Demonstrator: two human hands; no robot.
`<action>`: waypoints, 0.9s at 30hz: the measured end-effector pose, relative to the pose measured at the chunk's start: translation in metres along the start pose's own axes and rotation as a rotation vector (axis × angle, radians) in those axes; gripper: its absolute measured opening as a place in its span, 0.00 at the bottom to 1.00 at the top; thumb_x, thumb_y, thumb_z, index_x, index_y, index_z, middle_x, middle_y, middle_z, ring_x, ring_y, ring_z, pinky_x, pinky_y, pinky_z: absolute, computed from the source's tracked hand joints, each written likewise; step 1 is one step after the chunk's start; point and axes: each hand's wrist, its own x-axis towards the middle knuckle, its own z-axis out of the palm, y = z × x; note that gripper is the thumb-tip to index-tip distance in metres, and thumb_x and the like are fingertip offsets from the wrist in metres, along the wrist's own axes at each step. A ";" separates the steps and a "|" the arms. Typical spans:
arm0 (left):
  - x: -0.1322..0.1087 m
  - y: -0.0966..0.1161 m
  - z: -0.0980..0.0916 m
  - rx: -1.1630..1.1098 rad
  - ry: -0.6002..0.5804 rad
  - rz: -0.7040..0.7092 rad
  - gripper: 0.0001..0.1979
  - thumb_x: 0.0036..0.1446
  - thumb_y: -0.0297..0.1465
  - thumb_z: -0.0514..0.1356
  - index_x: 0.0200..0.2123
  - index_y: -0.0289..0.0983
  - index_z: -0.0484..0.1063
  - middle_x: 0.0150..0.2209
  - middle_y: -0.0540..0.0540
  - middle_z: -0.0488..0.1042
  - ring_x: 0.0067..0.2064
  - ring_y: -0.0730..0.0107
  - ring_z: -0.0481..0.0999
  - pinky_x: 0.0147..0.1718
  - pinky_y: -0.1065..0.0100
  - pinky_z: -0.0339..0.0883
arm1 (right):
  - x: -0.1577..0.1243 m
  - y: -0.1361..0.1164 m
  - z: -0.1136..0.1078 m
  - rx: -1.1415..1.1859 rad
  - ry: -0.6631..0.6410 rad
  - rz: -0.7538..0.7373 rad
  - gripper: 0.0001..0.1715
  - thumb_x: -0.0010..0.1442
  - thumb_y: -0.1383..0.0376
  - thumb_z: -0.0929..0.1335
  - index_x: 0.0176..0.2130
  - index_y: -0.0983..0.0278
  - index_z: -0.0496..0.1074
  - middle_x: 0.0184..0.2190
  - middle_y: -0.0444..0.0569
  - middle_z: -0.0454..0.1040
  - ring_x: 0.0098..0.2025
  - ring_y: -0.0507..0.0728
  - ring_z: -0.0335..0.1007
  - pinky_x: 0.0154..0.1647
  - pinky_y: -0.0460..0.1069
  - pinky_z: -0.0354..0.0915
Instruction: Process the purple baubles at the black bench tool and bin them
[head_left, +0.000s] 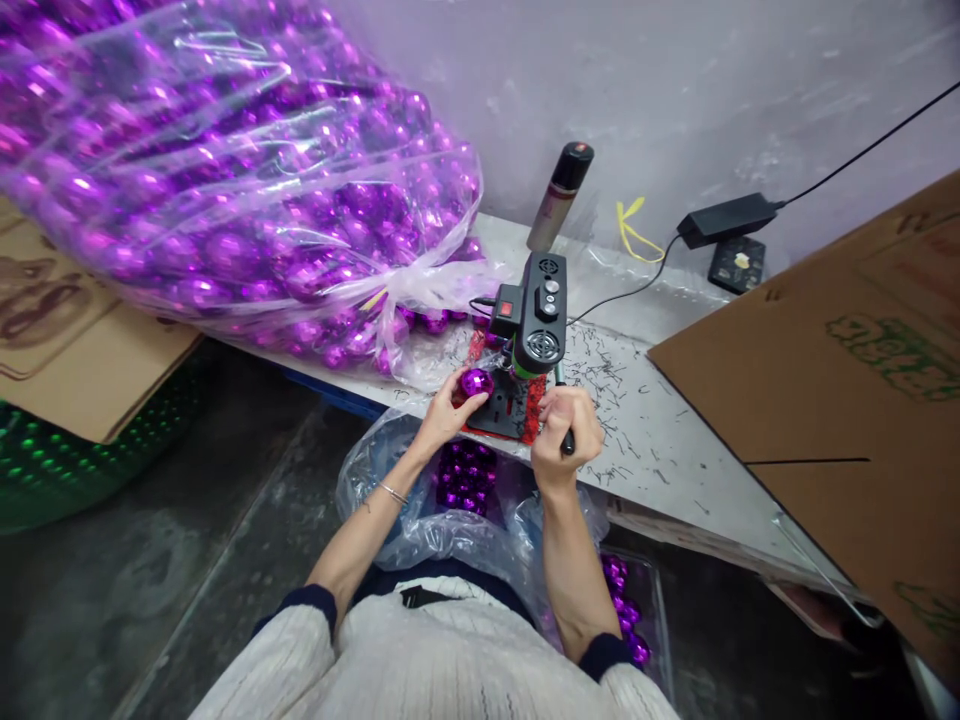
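Observation:
Between the thumb and fingers of my left hand (448, 410) is a shiny purple bauble (476, 383), held at the left side of a small black bench drill press (546, 310). My right hand (566, 435) is wrapped around the black-gripped lever (568, 442) on the machine's right side. The drill's black base (499, 412) sits on a red mat (534, 400) at the table's front edge. The head of the machine hides its bit from me. Below the edge, an open clear plastic bag (375, 470) holds several purple baubles (466, 475).
A huge clear bag of purple baubles (300, 190) fills the left. Behind the drill stand a spray can (559, 197) and a power adapter (727, 220) with its cable. Dark shavings (622, 390) litter the table (667, 450). A cardboard box (840, 400) blocks the right.

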 end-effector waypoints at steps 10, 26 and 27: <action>0.005 -0.005 0.023 0.373 -0.056 0.183 0.32 0.59 0.45 0.66 0.63 0.40 0.66 0.59 0.36 0.75 0.60 0.50 0.74 0.61 0.49 0.60 | 0.000 -0.001 -0.002 0.011 -0.024 -0.023 0.15 0.67 0.70 0.60 0.28 0.61 0.64 0.25 0.44 0.69 0.30 0.52 0.68 0.33 0.50 0.62; 0.002 0.009 0.012 0.486 -0.198 0.200 0.32 0.62 0.46 0.63 0.64 0.38 0.63 0.61 0.35 0.72 0.64 0.50 0.69 0.64 0.50 0.57 | 0.000 0.000 -0.004 0.011 -0.045 -0.059 0.14 0.66 0.72 0.61 0.29 0.60 0.65 0.26 0.44 0.69 0.30 0.52 0.68 0.33 0.49 0.63; 0.004 0.012 0.012 0.492 -0.208 0.189 0.32 0.63 0.45 0.63 0.64 0.38 0.63 0.61 0.35 0.72 0.64 0.49 0.69 0.64 0.49 0.57 | 0.000 0.000 -0.004 0.007 -0.045 -0.058 0.14 0.66 0.72 0.61 0.29 0.60 0.65 0.26 0.44 0.69 0.30 0.52 0.68 0.33 0.50 0.63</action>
